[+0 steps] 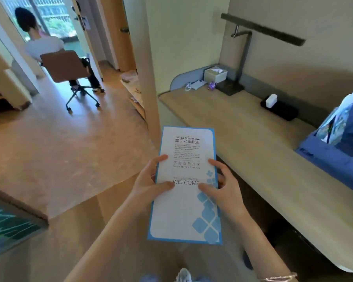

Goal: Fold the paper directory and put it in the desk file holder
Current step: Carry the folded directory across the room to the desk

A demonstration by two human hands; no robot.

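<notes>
The paper directory [186,210] is a tall white leaflet with a blue border and blue tile pattern, folded shut with its "WELCOME" cover facing me. I hold it in the air in front of me, left of the desk. My left hand [151,181] grips its left edge, thumb on the cover. My right hand [222,186] grips the right edge, thumb also on the cover. The blue desk file holder [338,159] stands on the desk at the far right, with printed papers inside it.
The long wooden desk [243,135] runs along the wall on the right, carrying a black lamp [243,58], a tissue box [215,75] and a black tray [279,108]. A wooden pillar [149,78] stands ahead. A person sits on a wheeled chair [69,72] at far left.
</notes>
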